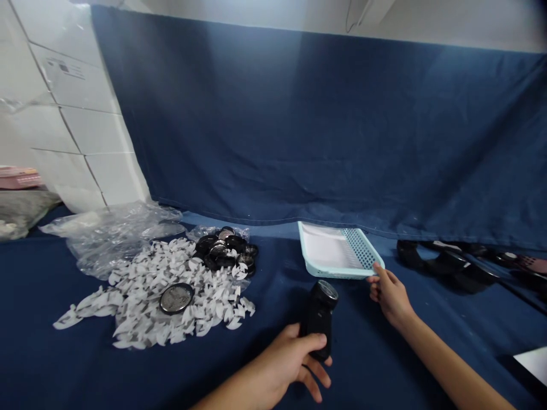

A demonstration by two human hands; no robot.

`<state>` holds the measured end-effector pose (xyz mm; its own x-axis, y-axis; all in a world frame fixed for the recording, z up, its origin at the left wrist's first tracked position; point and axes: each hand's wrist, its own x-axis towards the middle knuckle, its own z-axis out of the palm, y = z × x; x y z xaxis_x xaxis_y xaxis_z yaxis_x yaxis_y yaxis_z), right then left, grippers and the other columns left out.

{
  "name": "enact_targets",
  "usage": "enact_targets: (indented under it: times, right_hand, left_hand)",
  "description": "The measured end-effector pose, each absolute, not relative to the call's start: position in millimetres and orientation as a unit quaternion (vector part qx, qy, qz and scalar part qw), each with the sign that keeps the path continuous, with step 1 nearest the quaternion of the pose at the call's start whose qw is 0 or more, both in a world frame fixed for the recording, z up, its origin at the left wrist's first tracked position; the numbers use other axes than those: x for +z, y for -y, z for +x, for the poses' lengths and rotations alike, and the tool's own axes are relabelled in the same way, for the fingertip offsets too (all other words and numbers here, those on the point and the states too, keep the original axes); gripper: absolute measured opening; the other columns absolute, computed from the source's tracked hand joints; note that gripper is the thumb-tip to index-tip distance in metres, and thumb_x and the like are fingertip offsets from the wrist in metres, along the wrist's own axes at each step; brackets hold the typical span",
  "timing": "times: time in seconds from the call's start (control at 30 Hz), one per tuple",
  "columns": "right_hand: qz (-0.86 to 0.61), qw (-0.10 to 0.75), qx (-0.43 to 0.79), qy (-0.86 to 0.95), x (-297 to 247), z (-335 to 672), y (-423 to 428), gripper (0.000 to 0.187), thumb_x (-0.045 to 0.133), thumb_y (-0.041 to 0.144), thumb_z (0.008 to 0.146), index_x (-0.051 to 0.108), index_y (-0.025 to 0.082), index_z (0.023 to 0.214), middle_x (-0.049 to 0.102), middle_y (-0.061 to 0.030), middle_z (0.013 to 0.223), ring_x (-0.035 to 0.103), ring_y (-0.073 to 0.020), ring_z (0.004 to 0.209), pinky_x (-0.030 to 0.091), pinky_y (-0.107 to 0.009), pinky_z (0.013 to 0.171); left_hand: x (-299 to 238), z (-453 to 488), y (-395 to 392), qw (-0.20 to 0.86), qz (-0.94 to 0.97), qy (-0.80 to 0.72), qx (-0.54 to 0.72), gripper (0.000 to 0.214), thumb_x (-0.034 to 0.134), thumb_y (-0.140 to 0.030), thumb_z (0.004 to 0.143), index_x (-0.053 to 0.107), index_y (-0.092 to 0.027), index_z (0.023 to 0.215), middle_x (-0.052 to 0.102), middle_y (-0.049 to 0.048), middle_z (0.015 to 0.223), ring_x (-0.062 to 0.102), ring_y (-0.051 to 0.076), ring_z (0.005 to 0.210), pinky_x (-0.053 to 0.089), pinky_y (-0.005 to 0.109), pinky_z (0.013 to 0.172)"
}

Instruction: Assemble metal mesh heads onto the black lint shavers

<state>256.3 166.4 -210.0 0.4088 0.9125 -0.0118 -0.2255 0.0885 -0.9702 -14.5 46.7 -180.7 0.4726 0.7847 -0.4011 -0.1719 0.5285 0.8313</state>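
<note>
Nearest the camera, a black shaver body (319,319) is gripped in the left hand (290,361), the thumb laid across its lower part and the fingers curled around beneath it; the body is held upright over the blue cloth-covered table (51,353), its round foil head facing up. Just beyond and to the right, the right hand (390,295) is stretched forward, its fingers loosely bent and its fingertips touching the near right corner of a light blue plastic basket (337,250); whether the rim is pinched or only touched cannot be told. The basket is seen lying on the table, tilted slightly, with a white sheet inside and a perforated wall at its right end. To the left, a spread heap of small white paper bits (141,307) is found on the cloth, with a single round metal foil disc (176,298) resting on it. Behind the heap, a cluster of black round cutter heads (226,250) is gathered, beside crumpled clear plastic bags (115,233). At the far right, several dark shaver parts (453,265) are laid in a row. The whole scene is backed by a hanging dark blue curtain (325,125), with white cartons (72,114) stacked at the far left.
</note>
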Motion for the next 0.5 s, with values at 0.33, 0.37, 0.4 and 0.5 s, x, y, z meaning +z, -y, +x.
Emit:
enact_targets:
  times: [0.33,0.37,0.4,0.5]
  right_hand:
    - [-0.522,0.652,0.44,0.329,-208.9,259.4,-168.8,0.044,0.08,0.053,0.067,0.057,0.019,0.084,0.061,0.004,0.062,0.044,-0.0071,0.041,0.034,-0.016,0.03]
    - [-0.521,0.654,0.437,0.333,-209.3,259.1,-168.1,0.045,0.08,0.053,0.067,0.057,0.019,0.084,0.061,0.0039,0.063,0.045,-0.0073,0.041,0.035,-0.016,0.03]
    - [-0.52,0.654,0.434,0.336,-209.9,258.6,-167.6,0.045,0.08,0.054,0.067,0.057,0.019,0.085,0.062,0.0034,0.063,0.046,-0.0078,0.041,0.036,-0.017,0.03]
    - [-0.521,0.658,0.421,0.344,-211.6,256.9,-167.1,0.047,0.074,0.059,0.07,0.057,0.019,0.088,0.064,0.0009,0.067,0.048,-0.0098,0.041,0.038,-0.02,0.031]
  left_hand:
    - [-182.0,-14.2,-45.8,0.773,0.376,-0.401,0.315,0.027,0.057,-0.032,0.084,0.051,-0.012,0.1,0.065,0.0081,0.082,0.062,0.014,0.055,0.05,0.025,0.045]
    - [-182.4,-14.2,-45.8,0.775,0.374,-0.4,0.316,0.027,0.057,-0.032,0.084,0.051,-0.012,0.1,0.065,0.0082,0.082,0.062,0.014,0.055,0.05,0.025,0.046]
    - [-182.8,-14.2,-45.9,0.776,0.371,-0.399,0.317,0.028,0.058,-0.033,0.083,0.051,-0.012,0.101,0.065,0.0084,0.082,0.062,0.014,0.054,0.051,0.026,0.046]
    - [-183.7,-14.3,-46.2,0.78,0.364,-0.396,0.319,0.032,0.062,-0.036,0.081,0.051,-0.012,0.1,0.065,0.0084,0.082,0.062,0.014,0.054,0.051,0.026,0.046]
